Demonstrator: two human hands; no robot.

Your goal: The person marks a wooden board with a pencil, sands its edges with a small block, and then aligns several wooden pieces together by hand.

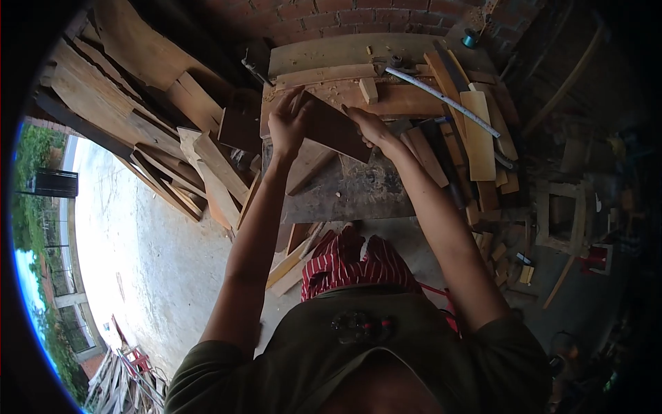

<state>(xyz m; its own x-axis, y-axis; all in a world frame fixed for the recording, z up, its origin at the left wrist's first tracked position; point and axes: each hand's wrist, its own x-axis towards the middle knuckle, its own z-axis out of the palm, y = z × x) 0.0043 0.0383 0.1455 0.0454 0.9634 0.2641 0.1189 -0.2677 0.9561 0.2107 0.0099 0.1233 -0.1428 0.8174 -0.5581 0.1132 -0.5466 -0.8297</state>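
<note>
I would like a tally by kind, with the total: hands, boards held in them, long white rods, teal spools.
Hands: 2 (left hand, right hand)
Held dark board: 1
Long white rod: 1
Teal spool: 1
Total: 5

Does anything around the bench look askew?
A long, thin white strip lies aslant across a pale yellow rectangular wooden board on the right of the worn, dark workbench. It looks a little askew because it crosses the board rather than lining up.

Board over workbench, before wall
</note>
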